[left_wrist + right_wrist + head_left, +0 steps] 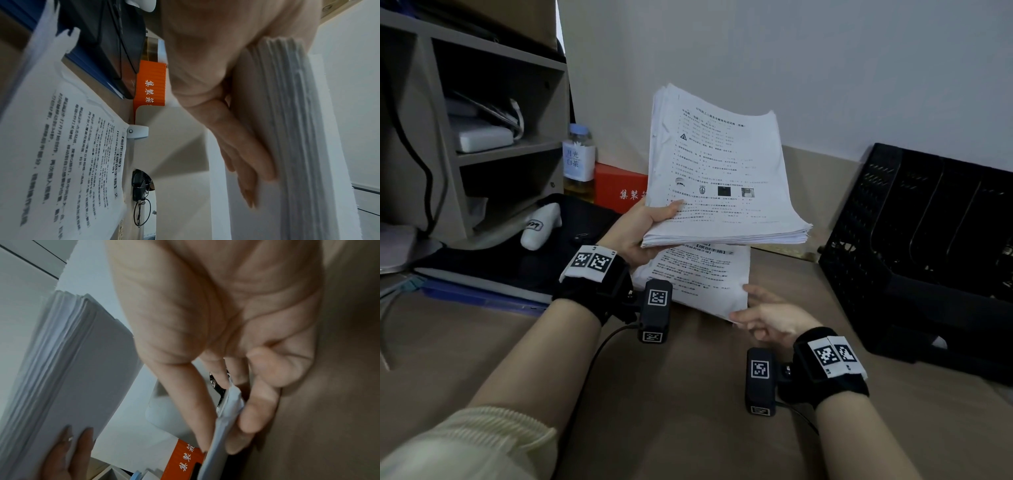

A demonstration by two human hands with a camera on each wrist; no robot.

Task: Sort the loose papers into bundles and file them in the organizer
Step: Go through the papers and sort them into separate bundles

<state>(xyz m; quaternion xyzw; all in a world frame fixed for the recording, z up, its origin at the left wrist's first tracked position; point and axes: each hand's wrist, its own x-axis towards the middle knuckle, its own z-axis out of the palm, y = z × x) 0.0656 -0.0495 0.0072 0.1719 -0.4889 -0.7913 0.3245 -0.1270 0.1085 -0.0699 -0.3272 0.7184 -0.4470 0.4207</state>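
Note:
My left hand (650, 226) holds a thick stack of printed papers (722, 178) raised above the desk, thumb on top and fingers (242, 162) flat under it; the stack's edge (287, 113) shows beside the palm. Below it a thinner bundle of printed sheets (698, 277) lies on the brown desk (671, 394). My right hand (760, 315) pinches that bundle's near right corner (228, 407) between thumb and fingers. The black mesh organizer (928, 246) with upright dividers stands to the right, against the wall.
A grey shelf unit (476, 130) stands at the left, with a bottle (578, 161) and a red box (619, 188) beside it. A white handheld device (541, 226) lies on black and blue folders (493, 274) left of the papers.

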